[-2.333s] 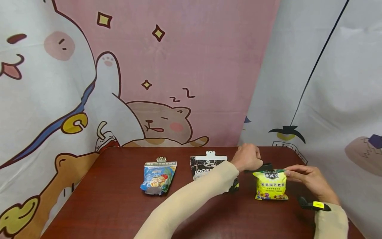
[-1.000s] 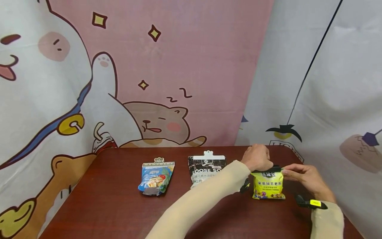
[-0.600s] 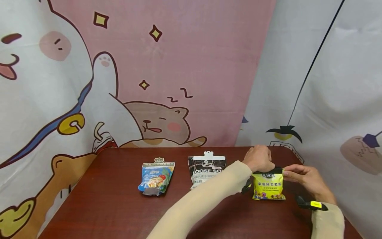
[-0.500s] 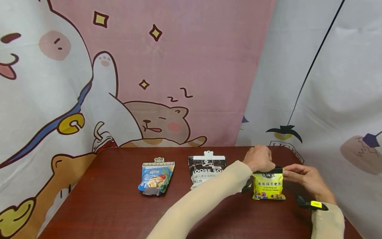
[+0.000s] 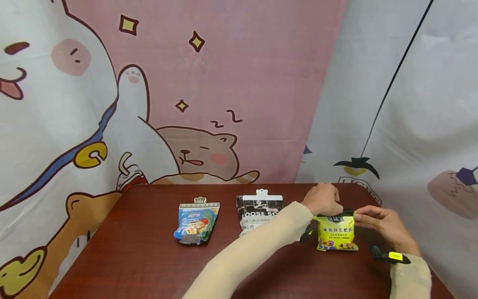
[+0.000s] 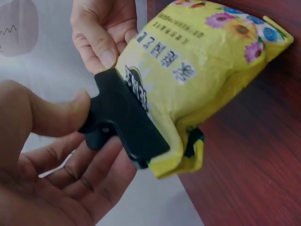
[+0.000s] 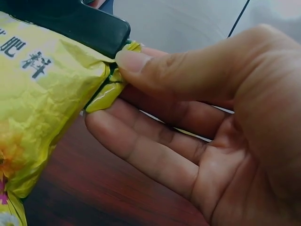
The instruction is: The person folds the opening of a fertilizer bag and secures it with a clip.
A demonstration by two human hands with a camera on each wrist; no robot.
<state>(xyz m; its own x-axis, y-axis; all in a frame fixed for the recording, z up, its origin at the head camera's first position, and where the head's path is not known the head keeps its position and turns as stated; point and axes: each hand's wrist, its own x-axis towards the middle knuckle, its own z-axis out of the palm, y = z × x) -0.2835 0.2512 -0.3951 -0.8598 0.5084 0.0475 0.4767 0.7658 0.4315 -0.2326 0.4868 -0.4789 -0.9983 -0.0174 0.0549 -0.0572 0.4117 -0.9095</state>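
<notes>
My left hand (image 5: 322, 200) pinches a black bag clip (image 6: 124, 117) by its handles, thumb on one side and fingers on the other. The clip's long jaws lie across the folded top of a yellow fertilizer bag (image 5: 337, 233), which stands on the table. At the bag's upper right corner, my right hand (image 5: 386, 226) pinches the yellow edge between thumb and fingers, just past the clip's end (image 7: 117, 35). In the left wrist view, a folded flap of the bag sticks out beyond the clip's near end.
On the dark red table (image 5: 149, 265), a blue food bag (image 5: 196, 224) with a piano-patterned clip stands at left. A black-and-white bag (image 5: 259, 214) under a white clip (image 5: 262, 197) is mid-table, partly behind my left sleeve. A cartoon cloth (image 5: 254, 83) hangs behind.
The black clip, earlier behind and left of the bag's top, has moved right onto its top edge with my left hand. My right hand keeps its pinch; little differs over the last half second.
</notes>
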